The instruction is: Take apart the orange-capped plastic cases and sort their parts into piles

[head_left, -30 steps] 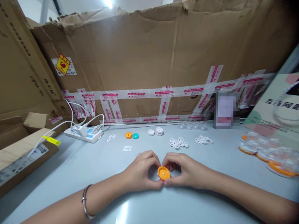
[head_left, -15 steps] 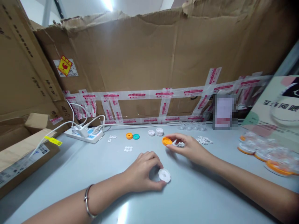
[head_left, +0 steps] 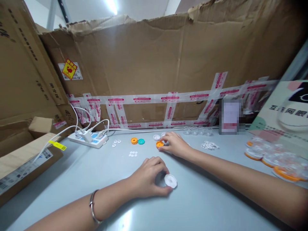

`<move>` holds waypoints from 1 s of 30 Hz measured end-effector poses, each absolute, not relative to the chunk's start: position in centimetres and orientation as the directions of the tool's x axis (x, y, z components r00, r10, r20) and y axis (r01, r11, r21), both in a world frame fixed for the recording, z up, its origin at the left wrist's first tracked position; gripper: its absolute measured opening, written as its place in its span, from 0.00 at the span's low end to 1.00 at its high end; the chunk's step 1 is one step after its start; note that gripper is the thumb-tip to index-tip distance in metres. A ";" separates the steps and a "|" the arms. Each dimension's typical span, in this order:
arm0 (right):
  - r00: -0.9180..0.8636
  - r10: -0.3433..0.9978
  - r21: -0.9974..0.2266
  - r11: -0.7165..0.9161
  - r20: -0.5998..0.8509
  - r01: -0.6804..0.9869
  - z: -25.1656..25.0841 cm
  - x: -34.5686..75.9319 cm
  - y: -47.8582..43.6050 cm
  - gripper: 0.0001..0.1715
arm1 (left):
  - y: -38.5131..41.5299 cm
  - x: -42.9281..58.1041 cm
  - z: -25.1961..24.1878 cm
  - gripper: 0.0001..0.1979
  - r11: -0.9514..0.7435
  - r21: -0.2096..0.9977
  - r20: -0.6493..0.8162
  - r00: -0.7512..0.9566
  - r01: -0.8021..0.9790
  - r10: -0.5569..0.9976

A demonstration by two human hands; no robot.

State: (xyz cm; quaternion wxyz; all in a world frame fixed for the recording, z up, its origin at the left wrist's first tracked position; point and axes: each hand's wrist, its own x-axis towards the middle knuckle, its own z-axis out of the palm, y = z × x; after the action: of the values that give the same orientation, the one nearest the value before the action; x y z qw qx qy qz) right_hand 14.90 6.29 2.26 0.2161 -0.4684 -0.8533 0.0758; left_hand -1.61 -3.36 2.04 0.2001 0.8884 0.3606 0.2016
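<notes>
My left hand (head_left: 154, 176) grips a round white plastic disc (head_left: 170, 181) by its edge, thumb below and fingers above, close over the table. Farther back, my right hand (head_left: 174, 144) pinches a round orange disc (head_left: 159, 144) between thumb and fingers. Just behind the orange disc lies a white disc (head_left: 156, 137); other white discs beside it are partly hidden by my right hand. To the left, another orange disc (head_left: 134, 141) and a teal disc (head_left: 141, 141) sit side by side. Several tiny white round pieces (head_left: 133, 154) lie in rows in front of them.
A white power strip (head_left: 89, 139) with plugs stands at back left, near an open cardboard box (head_left: 26, 160). White cut-out pieces (head_left: 210, 145) lie right of centre. Clear parts on orange discs (head_left: 286, 173) crowd the right side. A big cardboard sheet (head_left: 144, 64) walls the back.
My right hand has moved left with the orange disc, from beside the white pieces to just in front of the white discs. My left hand stays almost still.
</notes>
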 end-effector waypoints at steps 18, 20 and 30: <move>-0.608 0.780 -0.690 0.521 0.147 0.502 3.1 17.7 0.4 0.13 | -3.3 -1.7 2.0 0.15 -0.662 0.500 0.216 0.660 0.558 0.719; -0.640 0.760 -0.713 0.510 0.112 0.481 2.5 18.4 -1.1 0.17 | -3.2 -1.7 1.9 0.15 -0.663 0.502 0.221 0.659 0.555 0.719; -0.643 0.760 -0.725 0.495 0.094 0.479 1.4 18.6 -2.7 0.19 | -2.7 -1.4 1.9 0.22 -0.618 0.545 0.192 0.632 0.567 0.751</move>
State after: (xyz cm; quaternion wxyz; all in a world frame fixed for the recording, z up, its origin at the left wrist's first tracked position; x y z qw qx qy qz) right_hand 18.56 -2.70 1.37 0.2061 -0.3691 -0.8396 0.3411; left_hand -1.42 -2.69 1.90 0.2227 0.8755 0.3764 0.2055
